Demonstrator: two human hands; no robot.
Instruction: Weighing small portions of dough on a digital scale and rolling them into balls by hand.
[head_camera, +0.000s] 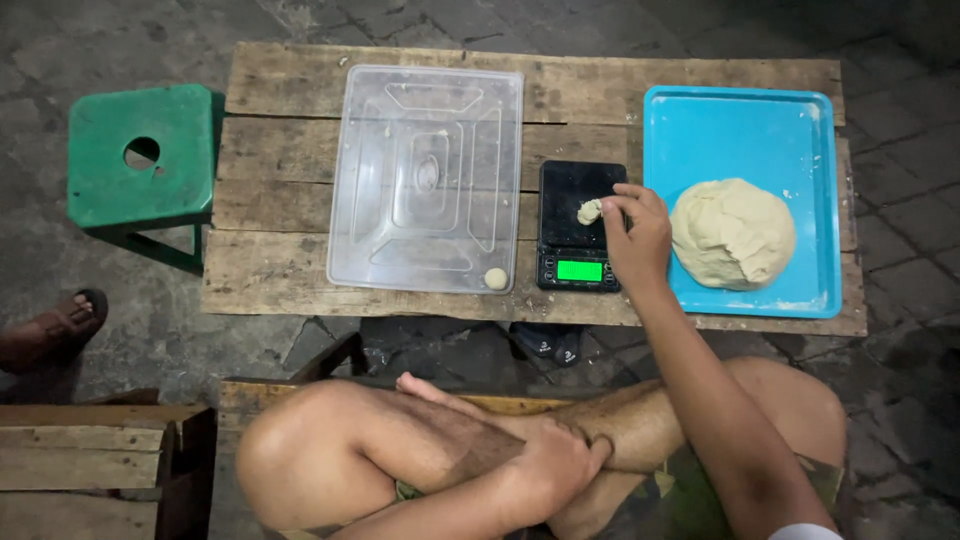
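Our right arm reaches out, our left hand rests on our leg.

Our right hand (636, 238) is stretched forward at the end of a nearly straight arm, wrist level, back of the hand up, with the thumb and first fingers (612, 203) drawn together in a light pinch at the tips while the other fingers curl loosely behind. The forearm runs back from the hand toward our right shoulder. Our left hand (556, 465) lies close to our body, palm down and fingers spread, wrapped over the shin of our crossed legs; its forearm comes in from below, elbow bent, and it grips nothing but our own leg.
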